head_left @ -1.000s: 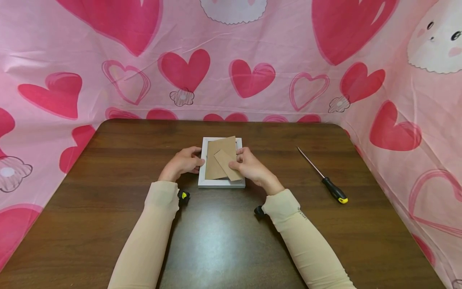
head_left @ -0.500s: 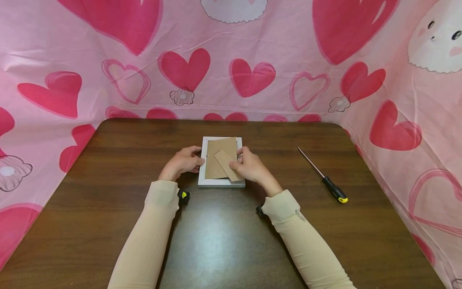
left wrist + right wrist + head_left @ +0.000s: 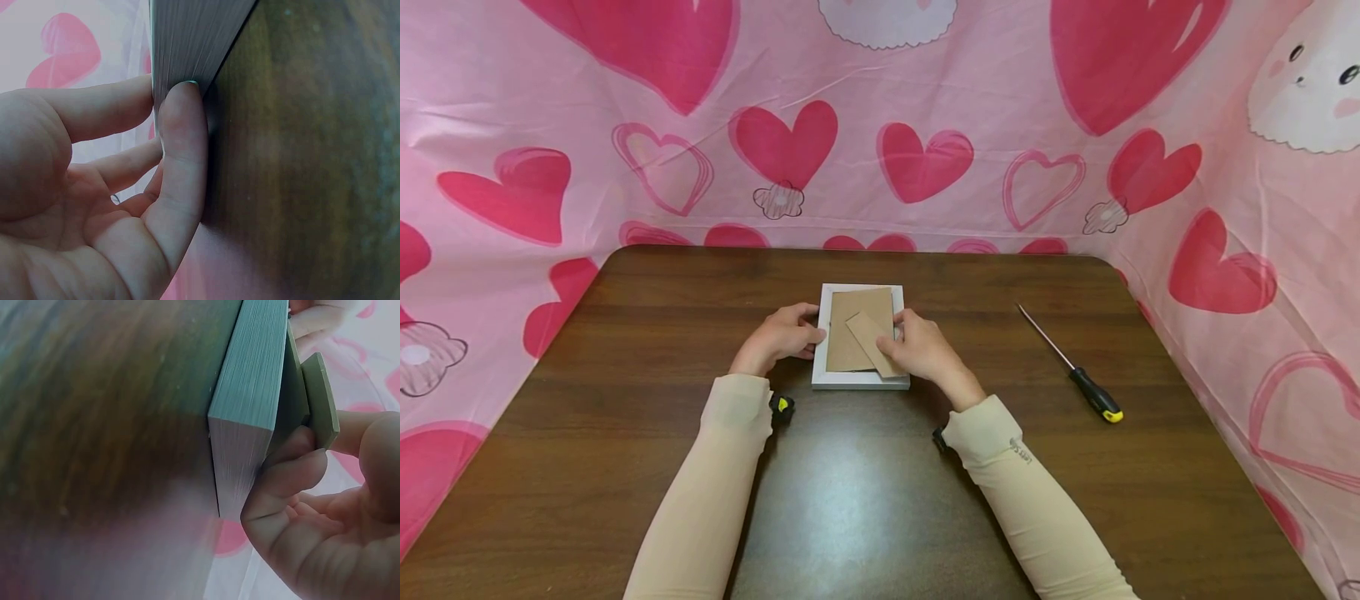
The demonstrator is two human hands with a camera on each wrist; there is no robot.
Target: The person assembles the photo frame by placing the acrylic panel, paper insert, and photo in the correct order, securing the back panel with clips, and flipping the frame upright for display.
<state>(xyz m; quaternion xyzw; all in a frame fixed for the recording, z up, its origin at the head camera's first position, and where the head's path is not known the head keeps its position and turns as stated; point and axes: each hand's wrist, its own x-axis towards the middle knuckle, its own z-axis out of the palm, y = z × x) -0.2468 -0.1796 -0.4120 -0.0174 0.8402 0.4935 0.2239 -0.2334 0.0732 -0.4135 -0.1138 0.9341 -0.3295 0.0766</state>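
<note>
A white picture frame (image 3: 861, 382) lies flat on the table, back side up. A brown backing board (image 3: 842, 333) sits over its opening, and a narrow stand flap (image 3: 867, 333) slants across the board. My left hand (image 3: 780, 337) grips the frame's left side; in the left wrist view its thumb is over the edge and a finger lies along the outer side wall (image 3: 187, 44). My right hand (image 3: 922, 342) pinches the stand flap (image 3: 322, 400) between thumb and fingers. In the right wrist view the board (image 3: 294, 394) is partly raised out of the frame (image 3: 250, 375).
A screwdriver (image 3: 1071, 365) with a black and yellow handle lies on the brown table (image 3: 842, 492), to the right of the frame. Pink cloth (image 3: 857, 92) with hearts hangs behind the table and along both sides.
The backing board has turned slightly, and its top edge has come down inside the frame's outline. My right hand has shifted very slightly with it. The left hand stays in place.
</note>
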